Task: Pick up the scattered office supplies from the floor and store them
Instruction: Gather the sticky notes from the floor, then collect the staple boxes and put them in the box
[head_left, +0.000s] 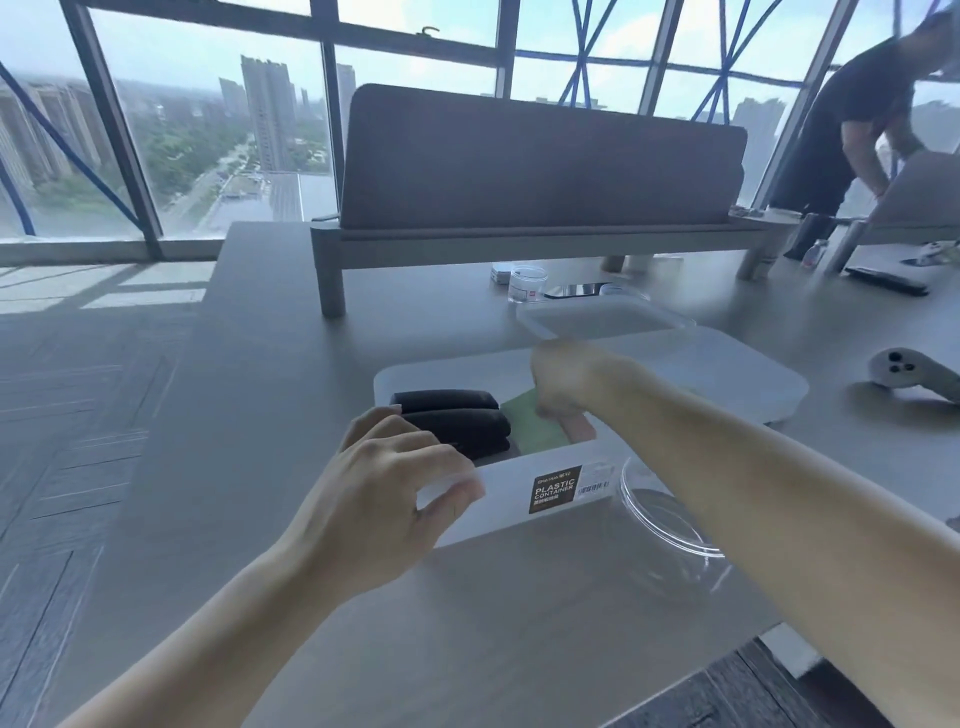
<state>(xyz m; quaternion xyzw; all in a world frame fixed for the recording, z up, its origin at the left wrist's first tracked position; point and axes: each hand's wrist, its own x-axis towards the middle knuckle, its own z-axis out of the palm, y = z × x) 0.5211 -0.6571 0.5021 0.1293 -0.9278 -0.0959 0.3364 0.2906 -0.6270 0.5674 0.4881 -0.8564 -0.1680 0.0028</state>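
Head view, single frame, blurred by motion around the hands.

Item 1: white rectangular plastic container (506, 499), count one. It stands open on the grey table (467, 623), with a dark label on its near wall reading "PLASTIC CONTAINER".

Item 2: left hand (384, 499). It grips the container's near left corner, thumb pressed on the outside of the near wall and fingers curled over the rim, their tips just beside the black items inside.

Item 3: right hand (571, 379). It reaches into the container from the right with knuckles up and fingers bent downward. The fingertips are at the flat green pad (535, 436) and the small pink block (577, 428). Whether they actually hold either one cannot be told through the blur.

Contents of the container:
- black oblong cases (452, 423), seemingly three, lying side by side along the left end
- flat green pad, one, just right of the cases
- small pink block, one, touching the pad's right edge, directly under the right fingers

Other objects on the table:
- clear round plastic lid (670, 514), one, just beside the container's near right, partly under the right forearm
- clear rectangular plastic lid (602, 317), one, behind the container
- small clear round jar (527, 285), one, further back
- black phone (576, 289), one, beside the jar
- white handheld controller (904, 374), one, well apart to the right

Background: brown padded bench (540, 161) on a grey frame, one; person in dark clothing (852, 119) bending at the far right, one.
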